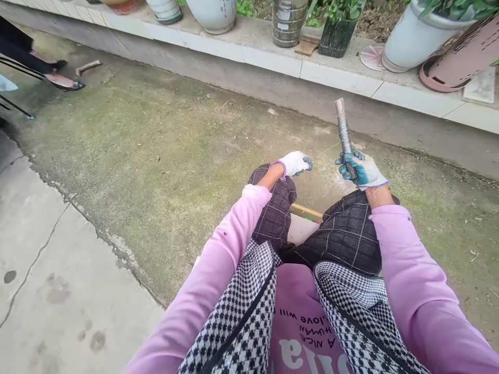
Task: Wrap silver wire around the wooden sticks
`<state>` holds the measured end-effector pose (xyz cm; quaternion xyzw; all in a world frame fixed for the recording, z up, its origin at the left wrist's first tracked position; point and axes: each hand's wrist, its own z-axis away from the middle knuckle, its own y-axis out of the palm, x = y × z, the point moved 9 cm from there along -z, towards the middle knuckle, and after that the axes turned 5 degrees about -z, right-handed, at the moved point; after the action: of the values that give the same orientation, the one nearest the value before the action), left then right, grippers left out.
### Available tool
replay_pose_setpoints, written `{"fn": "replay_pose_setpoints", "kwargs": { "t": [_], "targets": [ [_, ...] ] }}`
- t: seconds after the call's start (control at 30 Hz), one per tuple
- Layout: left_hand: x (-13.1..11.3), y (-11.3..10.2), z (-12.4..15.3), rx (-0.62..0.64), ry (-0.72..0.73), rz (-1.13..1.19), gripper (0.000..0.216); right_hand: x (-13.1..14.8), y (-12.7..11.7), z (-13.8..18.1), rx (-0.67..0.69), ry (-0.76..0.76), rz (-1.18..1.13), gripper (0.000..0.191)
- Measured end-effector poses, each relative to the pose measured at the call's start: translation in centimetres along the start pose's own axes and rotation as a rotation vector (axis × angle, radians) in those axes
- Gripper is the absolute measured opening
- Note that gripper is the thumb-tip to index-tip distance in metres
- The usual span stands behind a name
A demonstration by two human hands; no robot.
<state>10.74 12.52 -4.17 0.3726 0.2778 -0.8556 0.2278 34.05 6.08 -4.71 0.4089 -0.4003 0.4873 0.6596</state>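
My right hand (364, 170), in a white glove with teal fingertips, is wrapped round the lower part of a stick wound with thin grey wire (343, 130). The stick stands nearly upright, and its bare pale top sticks out above the winding. Over my left knee, my left hand (298, 163) wears a matching glove and is closed with its fingertips together. A fine strand of wire (327, 150) stretches from those fingertips to the wound stick. What lies inside the left fingers is hidden. Both hands are apart from each other, above my lap.
A low tiled ledge (268, 58) runs across the back, bearing several pots, among them a white pot (419, 39) and a pink pot (458, 57). At far left are a seated person's shoes (70, 85) near a short stick (88, 67). Mossy concrete ground (156, 166) surrounds me.
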Motion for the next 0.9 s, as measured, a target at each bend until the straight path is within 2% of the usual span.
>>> {"fn": "replay_pose_setpoints", "kwargs": {
  "t": [0.3,0.43,0.53,0.63,0.73,0.83,0.9],
  "targets": [
    [-0.5,0.2,-0.8,-0.044,0.083,-0.213,0.007,-1.2,-0.4,0.3,-0.035,0.043,-0.018,0.075],
    [-0.8,-0.1,-0.1,-0.047,0.085,-0.238,0.014,-1.0,-0.7,0.0,-0.052,0.032,-0.009,0.07],
    [-1.1,-0.2,0.5,-0.05,0.075,-0.231,0.016,-0.9,-1.1,-0.6,-0.116,0.002,0.071,0.063],
    [-1.4,0.1,1.0,-0.039,0.101,-0.228,0.011,-0.7,-1.7,-1.4,-0.237,0.003,0.35,0.053],
    [-1.2,0.6,1.0,-0.017,0.121,-0.242,0.01,0.1,-1.7,-2.3,-0.299,0.023,0.915,0.035],
    [-0.9,0.4,0.4,-0.038,0.143,-0.263,0.011,0.1,-0.6,-3.3,-0.173,0.062,1.429,0.035],
    [-0.9,-0.2,-0.1,-0.082,0.182,-0.323,0.013,-0.6,-0.5,-3.5,-0.053,0.12,1.605,0.04]
  ]
}}
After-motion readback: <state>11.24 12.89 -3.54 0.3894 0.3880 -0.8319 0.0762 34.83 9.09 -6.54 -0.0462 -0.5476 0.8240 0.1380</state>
